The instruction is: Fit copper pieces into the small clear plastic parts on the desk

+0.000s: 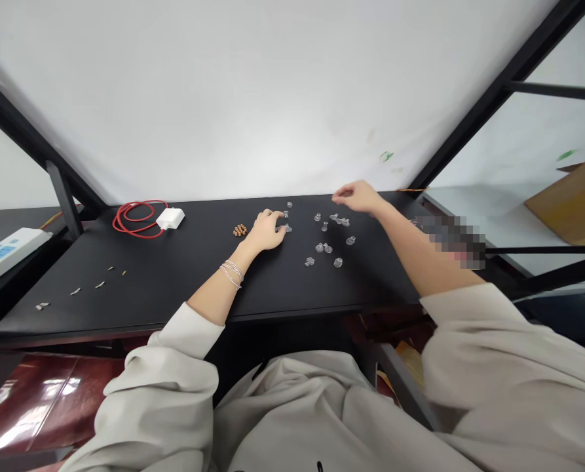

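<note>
Small clear plastic pieces, shaped like suction cups (350,240), lie scattered over the right half of the black table (194,282). My left hand (268,229) rests low at the near side of a few of them, thumb and forefinger apart, with one clear suction cup (288,228) by the thumb tip. Raised near the wall, my right hand (358,196) is closed in a pinch above the back of the table. Whatever its fingertips hold, if anything, is too small to make out. Close to my left wrist sits a cluster of brown wooden beads (240,230).
A red cable (125,226) coils beside a white charger (171,217) at the back left. Several tiny metallic pieces (100,284) lie at the front left. A white power strip (7,252) stands beyond the left edge, and a cardboard box (574,203) beyond the right frame.
</note>
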`<action>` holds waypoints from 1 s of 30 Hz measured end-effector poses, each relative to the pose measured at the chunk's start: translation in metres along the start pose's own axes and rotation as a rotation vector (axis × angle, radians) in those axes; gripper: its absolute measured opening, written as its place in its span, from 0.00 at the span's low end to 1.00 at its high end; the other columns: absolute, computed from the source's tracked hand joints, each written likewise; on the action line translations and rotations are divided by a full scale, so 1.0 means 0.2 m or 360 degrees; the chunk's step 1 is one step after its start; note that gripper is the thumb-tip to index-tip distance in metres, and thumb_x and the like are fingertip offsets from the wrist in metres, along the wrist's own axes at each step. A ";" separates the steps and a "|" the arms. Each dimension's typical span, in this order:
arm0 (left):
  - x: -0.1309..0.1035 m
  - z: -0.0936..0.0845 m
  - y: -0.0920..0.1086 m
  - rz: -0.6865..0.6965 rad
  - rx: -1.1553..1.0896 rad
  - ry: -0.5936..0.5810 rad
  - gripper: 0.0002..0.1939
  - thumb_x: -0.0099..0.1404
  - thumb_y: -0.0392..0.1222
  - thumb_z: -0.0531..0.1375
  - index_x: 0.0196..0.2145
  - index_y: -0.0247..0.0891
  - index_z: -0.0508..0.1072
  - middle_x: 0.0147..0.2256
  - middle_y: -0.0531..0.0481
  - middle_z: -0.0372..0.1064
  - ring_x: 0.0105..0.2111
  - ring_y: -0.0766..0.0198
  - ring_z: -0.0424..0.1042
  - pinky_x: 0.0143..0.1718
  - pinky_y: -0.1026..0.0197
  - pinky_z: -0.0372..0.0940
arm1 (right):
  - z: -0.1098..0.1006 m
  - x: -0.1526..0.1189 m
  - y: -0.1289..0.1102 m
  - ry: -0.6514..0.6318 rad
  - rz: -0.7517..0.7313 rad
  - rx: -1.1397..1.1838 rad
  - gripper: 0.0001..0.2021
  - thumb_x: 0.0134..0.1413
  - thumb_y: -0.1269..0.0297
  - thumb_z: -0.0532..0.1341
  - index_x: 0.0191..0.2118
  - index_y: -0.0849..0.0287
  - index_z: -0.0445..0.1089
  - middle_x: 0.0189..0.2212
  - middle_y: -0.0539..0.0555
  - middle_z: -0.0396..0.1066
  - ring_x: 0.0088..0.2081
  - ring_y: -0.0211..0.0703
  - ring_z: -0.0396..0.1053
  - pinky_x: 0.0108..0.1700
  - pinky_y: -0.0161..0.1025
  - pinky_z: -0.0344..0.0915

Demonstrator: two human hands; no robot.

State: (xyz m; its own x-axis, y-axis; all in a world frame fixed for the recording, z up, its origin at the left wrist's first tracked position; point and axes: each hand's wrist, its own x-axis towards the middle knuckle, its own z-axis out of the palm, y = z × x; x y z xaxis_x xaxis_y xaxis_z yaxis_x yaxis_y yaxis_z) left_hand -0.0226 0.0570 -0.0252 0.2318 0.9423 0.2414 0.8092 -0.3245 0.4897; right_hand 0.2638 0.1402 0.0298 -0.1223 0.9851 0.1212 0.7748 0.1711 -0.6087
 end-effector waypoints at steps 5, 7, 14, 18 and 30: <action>0.26 0.09 0.08 -0.0164 -0.0210 -0.0072 0.34 0.75 0.54 0.53 0.70 0.30 0.60 0.71 0.34 0.53 0.71 0.46 0.51 0.70 0.49 0.49 | 0.14 -0.19 0.25 0.0300 0.0262 0.0465 0.10 0.62 0.67 0.63 0.44 0.69 0.77 0.50 0.72 0.78 0.46 0.43 0.77 0.49 0.33 0.69; 0.36 0.12 0.11 -0.0196 -0.0282 -0.0169 0.35 0.76 0.57 0.49 0.69 0.29 0.60 0.71 0.35 0.53 0.71 0.47 0.52 0.70 0.50 0.48 | 0.22 -0.19 0.24 0.0379 0.0259 0.0529 0.07 0.62 0.69 0.64 0.42 0.65 0.77 0.52 0.68 0.78 0.47 0.43 0.78 0.50 0.34 0.70; 0.24 0.18 0.18 0.0095 -0.0231 -0.0342 0.34 0.77 0.58 0.42 0.66 0.32 0.66 0.67 0.39 0.62 0.70 0.48 0.55 0.72 0.49 0.42 | 0.40 -0.11 -0.04 0.0206 0.0108 0.0983 0.02 0.56 0.69 0.68 0.34 0.63 0.79 0.37 0.58 0.81 0.39 0.44 0.78 0.51 0.43 0.72; -0.03 0.13 0.19 0.0093 -0.0301 -0.0302 0.39 0.74 0.67 0.43 0.69 0.36 0.61 0.70 0.38 0.57 0.73 0.48 0.49 0.72 0.47 0.43 | 0.45 -0.13 -0.11 0.0207 0.0146 0.0996 0.02 0.54 0.70 0.69 0.33 0.62 0.78 0.33 0.57 0.81 0.38 0.45 0.77 0.49 0.43 0.73; -0.13 0.26 0.41 0.0150 0.0095 -0.0127 0.79 0.44 0.78 0.67 0.75 0.25 0.37 0.74 0.24 0.33 0.74 0.33 0.30 0.73 0.36 0.28 | 0.52 -0.14 -0.17 0.0319 0.0321 0.1326 0.04 0.56 0.73 0.65 0.35 0.62 0.78 0.35 0.57 0.82 0.37 0.42 0.79 0.48 0.41 0.74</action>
State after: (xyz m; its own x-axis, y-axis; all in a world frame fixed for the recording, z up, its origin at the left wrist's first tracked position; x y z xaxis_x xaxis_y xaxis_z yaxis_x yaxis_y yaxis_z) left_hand 0.0660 0.0108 -0.0356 0.3488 0.9121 0.2152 0.8120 -0.4088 0.4166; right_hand 0.1764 0.1081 -0.0350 0.1395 0.9895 0.0376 0.0560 0.0300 -0.9980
